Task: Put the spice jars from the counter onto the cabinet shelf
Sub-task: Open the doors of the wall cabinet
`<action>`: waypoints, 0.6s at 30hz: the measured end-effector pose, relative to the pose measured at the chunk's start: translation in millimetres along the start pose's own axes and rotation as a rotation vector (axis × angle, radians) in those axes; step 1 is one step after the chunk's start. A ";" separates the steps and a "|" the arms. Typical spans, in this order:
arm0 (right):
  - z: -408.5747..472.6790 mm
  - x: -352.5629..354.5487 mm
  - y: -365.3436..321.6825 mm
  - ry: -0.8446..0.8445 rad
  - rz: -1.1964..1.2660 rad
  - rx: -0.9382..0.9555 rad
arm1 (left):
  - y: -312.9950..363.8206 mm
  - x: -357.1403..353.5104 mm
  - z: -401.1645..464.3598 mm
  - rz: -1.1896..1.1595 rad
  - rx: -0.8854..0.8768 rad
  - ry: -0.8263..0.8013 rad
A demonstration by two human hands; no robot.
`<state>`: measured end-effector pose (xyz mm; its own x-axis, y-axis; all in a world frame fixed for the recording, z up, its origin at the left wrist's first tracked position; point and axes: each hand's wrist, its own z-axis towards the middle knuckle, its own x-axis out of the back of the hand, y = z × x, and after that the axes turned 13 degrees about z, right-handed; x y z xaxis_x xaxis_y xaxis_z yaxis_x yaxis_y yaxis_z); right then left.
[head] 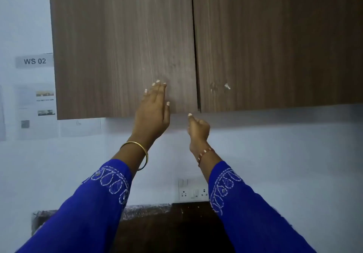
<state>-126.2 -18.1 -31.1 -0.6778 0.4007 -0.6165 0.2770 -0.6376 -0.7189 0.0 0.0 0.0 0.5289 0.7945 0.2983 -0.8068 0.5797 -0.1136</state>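
Note:
A wall cabinet with two brown wood-grain doors fills the top of the view; both the left door [121,48] and the right door [275,42] are closed, so the shelf inside is hidden. My left hand [154,109] lies flat with straight fingers against the lower right part of the left door. My right hand [198,128] is just below the bottom edge where the two doors meet, fingers curled, thumb pointing up toward the edge, holding nothing. No spice jars are in view.
A dark counter [167,227] runs along the bottom against the white wall. A switch and socket plate [193,191] sits on the wall above it. A "WS 02" label [35,61] and paper sheets [37,111] hang left of the cabinet.

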 end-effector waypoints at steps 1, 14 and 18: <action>2.8 -6.2 3.4 0.000 0.044 -0.021 | -4.7 -3.5 3.9 -0.029 0.005 0.005; 8.8 -43.2 8.5 -0.012 0.551 -0.125 | -28.1 -23.0 24.4 -0.196 0.009 -0.044; -3.0 -37.9 8.9 -0.045 0.596 -0.052 | -24.2 -15.4 29.6 -0.235 0.016 -0.016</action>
<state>-96.0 -37.0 -15.0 -0.4238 -0.0452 -0.9046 0.6501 -0.7106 -0.2691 3.6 -31.6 26.2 0.6987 0.6350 0.3296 -0.6660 0.7455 -0.0245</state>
